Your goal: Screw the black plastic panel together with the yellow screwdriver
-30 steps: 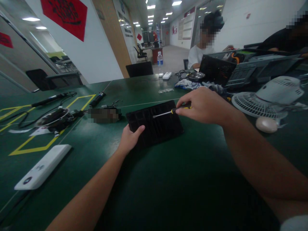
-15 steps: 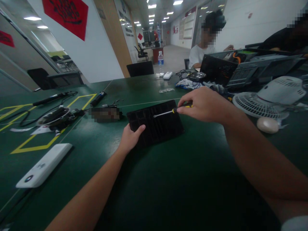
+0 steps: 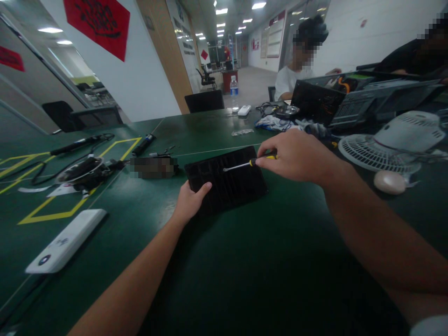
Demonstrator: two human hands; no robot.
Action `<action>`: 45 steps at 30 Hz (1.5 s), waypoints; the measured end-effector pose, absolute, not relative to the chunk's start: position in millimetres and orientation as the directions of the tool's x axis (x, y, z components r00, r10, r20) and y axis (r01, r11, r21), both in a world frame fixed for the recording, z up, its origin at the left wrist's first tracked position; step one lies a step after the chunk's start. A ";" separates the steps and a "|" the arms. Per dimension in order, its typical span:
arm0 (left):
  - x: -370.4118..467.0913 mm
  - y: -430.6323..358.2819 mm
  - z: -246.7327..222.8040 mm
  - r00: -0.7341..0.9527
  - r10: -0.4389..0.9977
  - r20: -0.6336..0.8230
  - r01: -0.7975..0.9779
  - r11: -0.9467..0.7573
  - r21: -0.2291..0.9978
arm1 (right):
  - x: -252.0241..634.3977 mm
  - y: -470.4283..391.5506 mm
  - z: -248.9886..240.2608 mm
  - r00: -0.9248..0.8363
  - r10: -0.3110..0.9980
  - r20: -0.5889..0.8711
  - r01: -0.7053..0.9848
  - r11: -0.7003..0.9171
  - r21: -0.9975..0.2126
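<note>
Left hand: gripping black tray; interior indistinct
Right hand: gripping screwdriver, handle partly hidden
White case: markings illegible

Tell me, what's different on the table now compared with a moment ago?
Nothing has visibly moved on the table, and nothing was picked up or let go; only the camera's view has shifted very slightly. The left hand still grips the black tray, and the right hand still holds the screwdriver with its tip at or over the tray.

Nothing readable — blurred black characters on the red sign, a round logo on the white device
</note>
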State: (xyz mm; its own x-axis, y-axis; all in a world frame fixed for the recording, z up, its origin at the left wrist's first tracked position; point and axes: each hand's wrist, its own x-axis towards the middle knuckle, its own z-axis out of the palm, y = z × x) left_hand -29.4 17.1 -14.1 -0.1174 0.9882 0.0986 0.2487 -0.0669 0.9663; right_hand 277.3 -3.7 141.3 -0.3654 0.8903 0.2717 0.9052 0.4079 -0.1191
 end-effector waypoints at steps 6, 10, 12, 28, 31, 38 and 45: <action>-29.2 16.4 -12.5 -0.152 0.983 0.104 0.279 -0.059 0.959 | 267.1 -16.8 142.9 -0.332 0.914 0.234 0.936 0.349 -0.034; -29.1 15.9 -12.3 -0.163 0.983 0.087 0.260 -0.042 0.965 | 264.3 -17.3 139.4 -0.343 0.928 0.144 0.937 0.348 -0.012; -28.7 15.5 -11.9 -0.166 0.983 0.083 0.249 -0.040 0.968 | 265.6 -14.3 137.0 -0.345 0.934 0.092 0.934 0.351 -0.066; -27.1 14.8 -9.6 -0.148 0.984 0.103 0.281 -0.058 0.958 | 285.4 -9.1 146.3 -0.313 0.868 0.386 0.928 0.365 -0.068; -27.2 15.4 -11.0 -0.147 0.984 0.100 0.268 -0.058 0.962 | 280.6 -10.1 144.3 -0.307 0.869 0.387 0.931 0.359 -0.067; -28.5 16.1 -11.9 -0.144 0.984 0.105 0.283 -0.061 0.957 | 272.3 -12.7 143.1 -0.345 0.861 0.374 0.918 0.392 -0.055; -27.6 15.0 -10.4 -0.131 0.987 0.098 0.273 -0.059 0.960 | 269.6 -11.9 138.9 -0.347 0.864 0.364 0.917 0.393 -0.060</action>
State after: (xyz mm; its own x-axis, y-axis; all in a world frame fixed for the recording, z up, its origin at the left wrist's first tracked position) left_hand -27.6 15.0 -10.4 -0.1309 0.9866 0.0975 0.2733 -0.0586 0.9601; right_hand 269.6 -11.9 138.9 -0.3468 0.8643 0.3642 0.9174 0.3935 -0.0601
